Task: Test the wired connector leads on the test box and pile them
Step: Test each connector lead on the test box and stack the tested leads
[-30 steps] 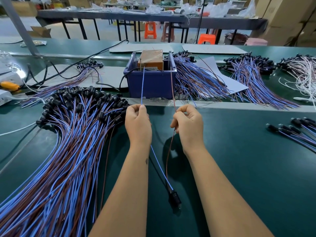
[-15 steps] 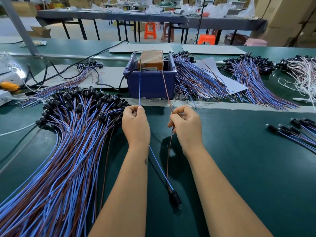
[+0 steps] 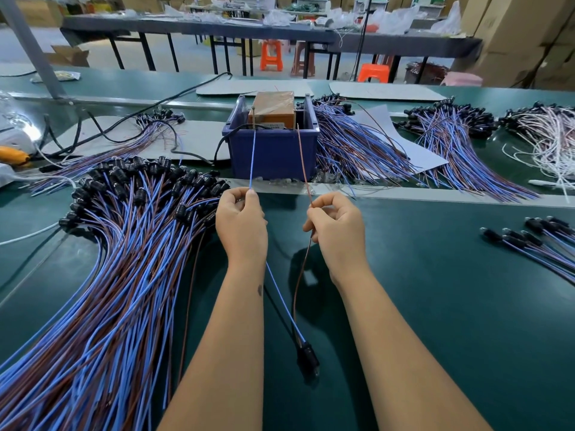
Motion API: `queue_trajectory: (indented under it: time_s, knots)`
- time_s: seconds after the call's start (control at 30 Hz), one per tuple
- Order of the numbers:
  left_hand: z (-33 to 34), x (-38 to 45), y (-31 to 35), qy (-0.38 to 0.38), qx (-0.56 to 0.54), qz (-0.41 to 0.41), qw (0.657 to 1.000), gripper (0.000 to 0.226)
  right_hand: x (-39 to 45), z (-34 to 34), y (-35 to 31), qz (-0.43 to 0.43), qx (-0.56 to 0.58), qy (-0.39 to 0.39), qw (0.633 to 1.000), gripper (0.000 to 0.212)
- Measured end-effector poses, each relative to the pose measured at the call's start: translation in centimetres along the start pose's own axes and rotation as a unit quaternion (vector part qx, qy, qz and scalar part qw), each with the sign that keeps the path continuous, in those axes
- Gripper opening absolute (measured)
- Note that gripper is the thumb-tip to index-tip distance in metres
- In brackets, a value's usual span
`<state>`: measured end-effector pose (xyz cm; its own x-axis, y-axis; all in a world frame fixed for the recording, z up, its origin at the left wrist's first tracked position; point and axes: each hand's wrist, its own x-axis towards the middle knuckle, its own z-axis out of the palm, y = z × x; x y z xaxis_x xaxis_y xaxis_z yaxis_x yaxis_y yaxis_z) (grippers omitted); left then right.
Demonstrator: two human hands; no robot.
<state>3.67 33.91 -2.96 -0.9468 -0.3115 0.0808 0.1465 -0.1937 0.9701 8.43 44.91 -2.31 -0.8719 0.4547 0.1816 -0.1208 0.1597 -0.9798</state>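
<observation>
My left hand [image 3: 241, 222] pinches the blue wire [image 3: 252, 157] of one lead, and its tip reaches up to a pin at the front of the orange test box [image 3: 273, 108]. That box sits inside a blue bin [image 3: 273, 150]. My right hand [image 3: 337, 231] pinches the same lead's brown wire [image 3: 303, 157], whose tip ends at the bin's top edge, right of the box. Both wires run back between my forearms to the lead's black connector [image 3: 307, 360], lying on the green bench. A big pile of blue and brown leads [image 3: 118, 259] fans out on my left.
More lead bundles [image 3: 351, 144] lie right of the bin, with others [image 3: 454, 132] further right and white-wired ones [image 3: 550, 135] at the far right. A few leads [image 3: 541, 241] lie at the right edge. Black cables [image 3: 102, 132] and a white device [image 3: 15, 138] occupy the far left.
Both hands drew slightly left and toward me. The blue wire tip shifted left onto the front pin, and the brown wire tip swung left, then back to the bin's top edge.
</observation>
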Motion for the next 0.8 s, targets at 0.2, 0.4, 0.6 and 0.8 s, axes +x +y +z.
queue_trajectory:
  time_s: [0.2, 0.4, 0.6, 0.8]
  knots:
    - [0.17, 0.32, -0.11, 0.002, 0.001, -0.001, 1.0, 0.014, 0.0, -0.05, 0.04, -0.003, -0.001, -0.008, 1.0, 0.018]
    - [0.01, 0.35, -0.05, 0.009, -0.01, -0.004, 1.0, 0.016, 0.01, 0.02, 0.0, -0.005, -0.006, -0.011, 1.0, 0.019]
    - [-0.13, 0.41, -0.01, 0.019, -0.017, -0.007, 1.0, 0.015, 0.06, 0.02, 0.11, -0.003, -0.019, -0.009, 1.0, 0.017]
    - [-0.19, 0.35, 0.01, 0.022, -0.013, -0.002, 1.0, 0.016, 0.29, 0.12, 0.35, 0.01, -0.025, -0.007, 1.0, 0.017]
